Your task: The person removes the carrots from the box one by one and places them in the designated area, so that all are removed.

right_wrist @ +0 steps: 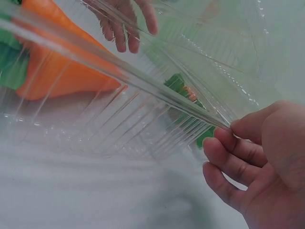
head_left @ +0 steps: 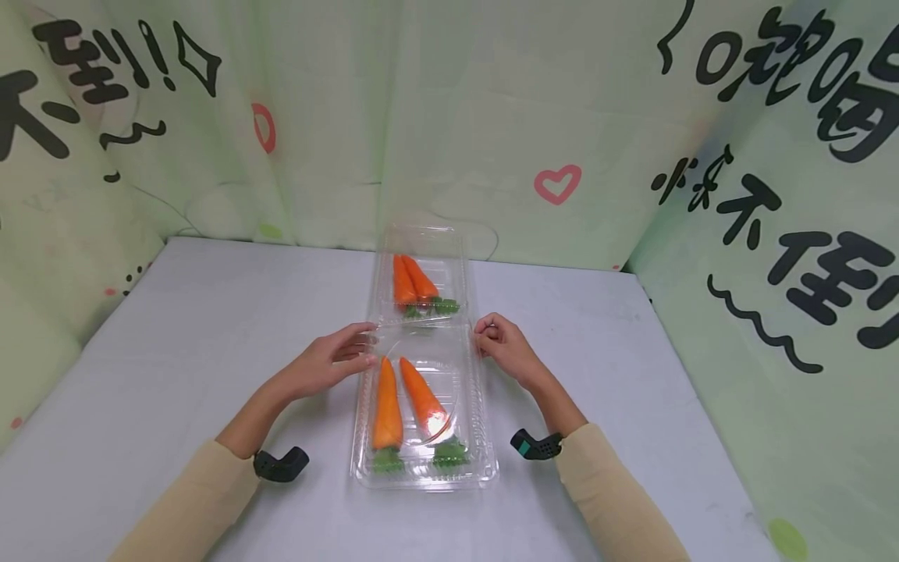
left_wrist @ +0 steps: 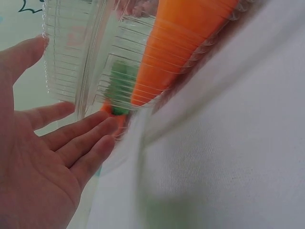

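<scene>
A clear plastic clamshell box [head_left: 485, 460] stands on the table with its hinged lid [head_left: 449, 238] raised at the far end. Two toy carrots, a left carrot [head_left: 387, 406] and a right carrot [head_left: 424, 398], lie inside with green tops toward me. Two more carrots [head_left: 414, 279] show through the lid; whether they lie behind it or in it, I cannot tell. My left hand [head_left: 326, 363] is at the box's left side, fingers extended, with fingertips [left_wrist: 69, 109] at the plastic edge. On the right, my right hand [head_left: 509, 347] pinches the plastic edge between thumb and index finger.
A white table [head_left: 281, 297] lies beneath the box. Pale green cloth [head_left: 463, 117] with black writing and hearts hangs behind and at both sides. Each wrist carries a black device, a left one [head_left: 281, 464] and a right one [head_left: 535, 445].
</scene>
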Action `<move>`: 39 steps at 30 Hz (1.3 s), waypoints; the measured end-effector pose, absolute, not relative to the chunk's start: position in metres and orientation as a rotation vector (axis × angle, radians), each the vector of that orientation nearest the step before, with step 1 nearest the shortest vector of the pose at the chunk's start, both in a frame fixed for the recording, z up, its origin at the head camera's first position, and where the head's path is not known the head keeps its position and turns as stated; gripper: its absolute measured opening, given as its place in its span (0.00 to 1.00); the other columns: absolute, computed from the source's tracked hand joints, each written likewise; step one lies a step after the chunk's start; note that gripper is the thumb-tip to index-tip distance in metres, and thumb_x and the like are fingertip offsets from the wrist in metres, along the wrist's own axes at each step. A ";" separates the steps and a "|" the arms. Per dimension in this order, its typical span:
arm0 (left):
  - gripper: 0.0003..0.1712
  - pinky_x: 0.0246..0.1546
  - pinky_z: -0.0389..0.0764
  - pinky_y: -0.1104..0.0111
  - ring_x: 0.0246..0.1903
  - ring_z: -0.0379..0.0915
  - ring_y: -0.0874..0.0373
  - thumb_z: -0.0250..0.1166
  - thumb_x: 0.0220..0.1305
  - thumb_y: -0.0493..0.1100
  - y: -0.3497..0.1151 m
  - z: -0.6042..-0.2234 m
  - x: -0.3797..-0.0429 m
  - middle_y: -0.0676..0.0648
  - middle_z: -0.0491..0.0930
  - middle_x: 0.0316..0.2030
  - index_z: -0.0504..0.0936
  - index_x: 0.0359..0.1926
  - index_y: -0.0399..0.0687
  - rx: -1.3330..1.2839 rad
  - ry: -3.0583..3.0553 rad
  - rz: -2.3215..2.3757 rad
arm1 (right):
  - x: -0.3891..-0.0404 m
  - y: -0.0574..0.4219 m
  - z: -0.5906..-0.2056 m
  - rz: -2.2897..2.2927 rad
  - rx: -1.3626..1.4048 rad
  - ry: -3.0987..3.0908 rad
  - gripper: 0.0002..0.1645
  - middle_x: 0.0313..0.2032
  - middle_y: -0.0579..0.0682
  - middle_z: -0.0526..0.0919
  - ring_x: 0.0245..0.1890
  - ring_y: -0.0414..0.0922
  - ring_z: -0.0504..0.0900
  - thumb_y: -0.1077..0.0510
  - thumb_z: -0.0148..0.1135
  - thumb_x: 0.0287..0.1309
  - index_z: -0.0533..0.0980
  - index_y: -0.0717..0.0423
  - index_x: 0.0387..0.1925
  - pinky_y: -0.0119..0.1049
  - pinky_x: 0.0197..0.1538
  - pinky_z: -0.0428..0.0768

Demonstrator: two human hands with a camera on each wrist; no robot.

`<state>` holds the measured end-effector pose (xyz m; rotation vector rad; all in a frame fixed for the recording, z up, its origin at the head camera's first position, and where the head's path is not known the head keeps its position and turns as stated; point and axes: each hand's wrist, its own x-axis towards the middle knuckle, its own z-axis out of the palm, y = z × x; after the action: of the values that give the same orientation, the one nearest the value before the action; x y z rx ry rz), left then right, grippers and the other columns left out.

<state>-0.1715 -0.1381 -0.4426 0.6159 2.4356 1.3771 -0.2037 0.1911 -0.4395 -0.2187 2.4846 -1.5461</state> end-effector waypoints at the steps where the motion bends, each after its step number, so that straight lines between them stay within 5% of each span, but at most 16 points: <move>1: 0.36 0.61 0.73 0.50 0.63 0.70 0.42 0.58 0.68 0.55 -0.138 -0.443 -0.172 0.39 0.71 0.64 0.60 0.71 0.49 0.613 2.433 1.377 | -0.201 0.190 -0.435 -1.541 -0.227 2.485 0.08 0.29 0.50 0.77 0.32 0.42 0.76 0.63 0.52 0.67 0.69 0.63 0.44 0.33 0.42 0.81; 20: 0.35 0.61 0.73 0.51 0.63 0.69 0.41 0.58 0.68 0.53 -0.142 -0.440 -0.170 0.38 0.70 0.65 0.60 0.71 0.48 0.612 2.423 1.419 | -0.202 0.192 -0.440 -1.537 -0.229 2.508 0.08 0.34 0.60 0.79 0.31 0.43 0.77 0.62 0.52 0.66 0.69 0.62 0.44 0.28 0.40 0.81; 39: 0.34 0.60 0.73 0.50 0.64 0.69 0.41 0.59 0.68 0.53 -0.143 -0.438 -0.170 0.39 0.70 0.65 0.61 0.71 0.51 0.598 2.444 1.400 | -0.203 0.192 -0.441 -1.584 -0.243 2.453 0.07 0.29 0.53 0.79 0.30 0.43 0.78 0.62 0.52 0.68 0.69 0.62 0.43 0.27 0.40 0.82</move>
<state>-0.1703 -0.1433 -0.4380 0.5975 2.4439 1.3996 -0.2031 0.1924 -0.4406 -0.2434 2.4526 -1.5841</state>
